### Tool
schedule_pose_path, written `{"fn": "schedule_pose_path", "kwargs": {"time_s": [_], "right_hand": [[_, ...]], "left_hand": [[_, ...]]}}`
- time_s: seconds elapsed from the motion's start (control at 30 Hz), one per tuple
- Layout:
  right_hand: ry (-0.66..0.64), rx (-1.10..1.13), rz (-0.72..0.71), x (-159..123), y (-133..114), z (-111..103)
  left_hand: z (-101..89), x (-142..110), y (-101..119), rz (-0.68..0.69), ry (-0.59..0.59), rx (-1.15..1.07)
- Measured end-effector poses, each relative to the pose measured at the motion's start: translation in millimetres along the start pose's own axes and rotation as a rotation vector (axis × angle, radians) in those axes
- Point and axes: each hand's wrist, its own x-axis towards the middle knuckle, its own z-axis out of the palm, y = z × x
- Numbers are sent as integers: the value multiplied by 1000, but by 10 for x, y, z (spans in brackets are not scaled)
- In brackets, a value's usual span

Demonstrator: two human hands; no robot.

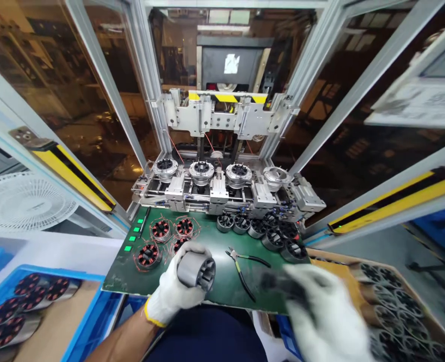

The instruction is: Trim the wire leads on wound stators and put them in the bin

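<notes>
My left hand (171, 284), in a white glove with a yellow cuff, is wrapped round a grey motor stator core (190, 267) with black slot liners, held tilted over the bench. My right hand (322, 306), gloved too and smeared by motion, grips a black part (278, 283) too blurred to name, right of the core. Between the hands, side cutters (241, 266) with green-and-black handles lie spread on the green bench top (214, 241). Left of them sit several stators wound with red wire (147, 255), one partly hidden behind my left hand. Unwound stator cores (257, 228) cluster at the bench's right rear.
Behind the bench stands a winding machine with several round fixtures (201, 172); the rightmost fixture (277, 176) has no core. A blue crate (71, 271) with wound stators is at left, a box of cores (391, 301) at right. Yellow-black guards (73, 176) flank the opening.
</notes>
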Motion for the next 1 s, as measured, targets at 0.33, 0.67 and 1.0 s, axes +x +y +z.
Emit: {"fn": "schedule_pose_path", "kwargs": {"time_s": [0.33,0.67,1.0], "right_hand": [[-84,263,-245,220,-588,1037],[-201,228,-107,299,-716,1100],[-330,437,-214,615,-631,1140]], "left_hand": [[-213,-260,8,55,106,121],[-209,-259,36,152,201,187],[19,-60,135,-106,411,-351]]}}
